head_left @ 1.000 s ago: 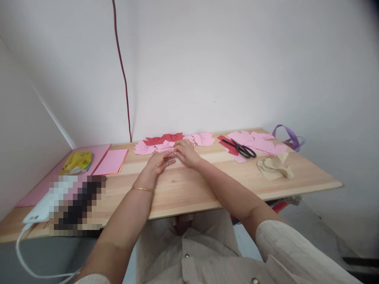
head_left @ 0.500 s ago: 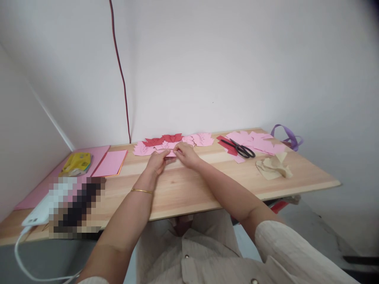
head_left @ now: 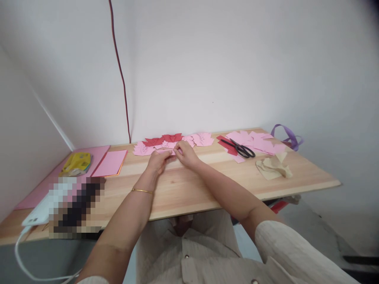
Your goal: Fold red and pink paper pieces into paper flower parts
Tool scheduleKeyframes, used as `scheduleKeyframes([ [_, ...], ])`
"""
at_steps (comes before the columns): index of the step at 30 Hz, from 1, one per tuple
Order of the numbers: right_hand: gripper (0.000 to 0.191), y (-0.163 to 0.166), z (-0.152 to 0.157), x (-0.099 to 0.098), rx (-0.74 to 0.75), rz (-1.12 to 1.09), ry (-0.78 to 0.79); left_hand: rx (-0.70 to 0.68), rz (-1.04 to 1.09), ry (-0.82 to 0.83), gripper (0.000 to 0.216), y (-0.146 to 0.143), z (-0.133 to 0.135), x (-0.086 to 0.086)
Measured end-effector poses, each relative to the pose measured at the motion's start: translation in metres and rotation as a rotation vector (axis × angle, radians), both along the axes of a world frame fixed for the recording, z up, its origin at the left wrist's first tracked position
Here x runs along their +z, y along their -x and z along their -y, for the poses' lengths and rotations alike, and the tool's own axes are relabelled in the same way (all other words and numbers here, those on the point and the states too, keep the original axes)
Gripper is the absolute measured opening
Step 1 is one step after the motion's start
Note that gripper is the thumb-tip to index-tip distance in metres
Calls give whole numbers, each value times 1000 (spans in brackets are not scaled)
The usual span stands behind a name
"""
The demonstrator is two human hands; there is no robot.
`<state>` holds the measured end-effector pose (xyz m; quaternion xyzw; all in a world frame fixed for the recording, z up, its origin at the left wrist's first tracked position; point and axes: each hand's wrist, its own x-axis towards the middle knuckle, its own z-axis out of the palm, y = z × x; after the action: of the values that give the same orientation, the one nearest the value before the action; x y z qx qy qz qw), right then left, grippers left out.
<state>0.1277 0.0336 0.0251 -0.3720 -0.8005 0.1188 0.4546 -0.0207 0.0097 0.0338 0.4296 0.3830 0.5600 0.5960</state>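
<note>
Your left hand (head_left: 158, 161) and right hand (head_left: 186, 154) meet on a small pink paper (head_left: 169, 151) lying on the tabletop (head_left: 183, 185), fingertips pinching its edges. It sits just before the row of pink and red cutouts (head_left: 166, 141); scissors (head_left: 241, 150) lie well right.

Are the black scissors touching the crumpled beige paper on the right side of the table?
Apart. The head view shows bare wood between the black scissors and the crumpled beige paper.
</note>
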Motion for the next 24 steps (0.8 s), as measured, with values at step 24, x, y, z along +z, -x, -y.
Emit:
scheduleKeyframes([
  [24, 10, -6, -4, -2, 170, -259, 424, -16, -49, 57, 23, 10, -8, -12],
])
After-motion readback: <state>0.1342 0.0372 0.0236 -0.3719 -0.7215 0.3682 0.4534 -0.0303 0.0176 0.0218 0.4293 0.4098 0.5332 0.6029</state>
